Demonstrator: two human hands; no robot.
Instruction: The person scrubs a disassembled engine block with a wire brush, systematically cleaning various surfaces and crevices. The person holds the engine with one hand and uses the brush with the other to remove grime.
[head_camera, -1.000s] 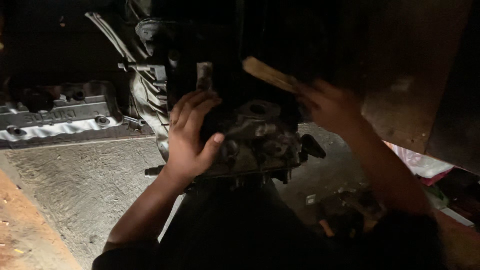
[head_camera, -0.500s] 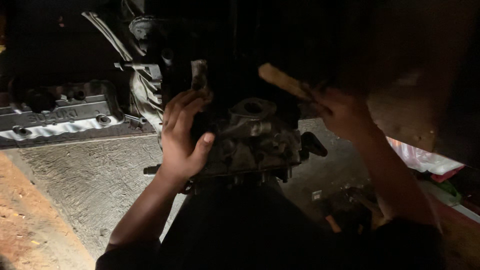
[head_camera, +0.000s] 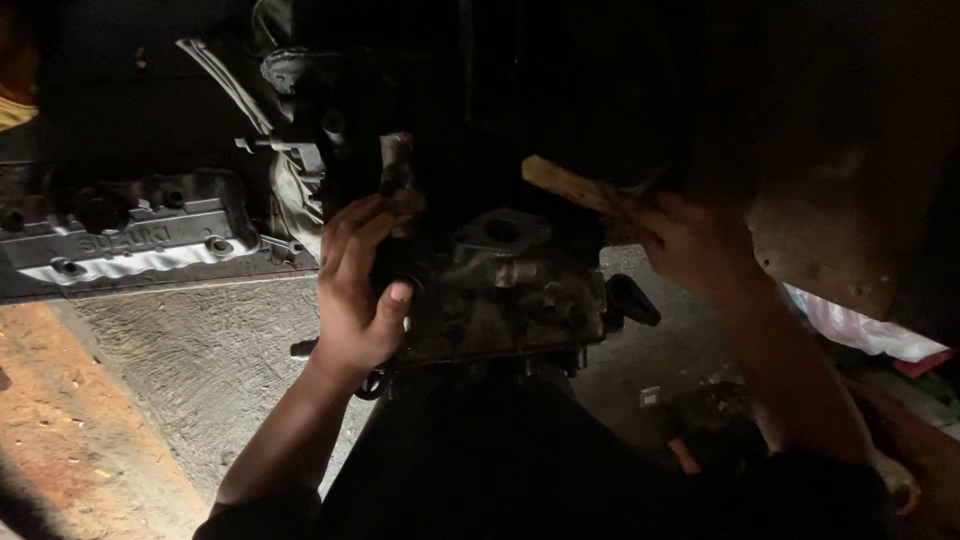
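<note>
A dark, greasy engine block (head_camera: 500, 290) stands in front of me, dimly lit. My left hand (head_camera: 358, 290) grips its left side, fingers wrapped over the top edge and thumb pressed on the front. My right hand (head_camera: 690, 240) is closed around a wooden handle (head_camera: 570, 187) that sticks up and to the left over the block; the tool's working end is hidden in shadow. A round port (head_camera: 500, 232) shows on the block between my hands.
A grey metal valve cover (head_camera: 130, 245) lies at the left on the concrete floor (head_camera: 190, 360). Metal engine parts (head_camera: 285, 130) rise behind the block. White and pink cloth or bags (head_camera: 870, 330) lie at the right.
My right hand with the wooden handle has shifted slightly right and down. My left hand stays gripping the block's left side.
</note>
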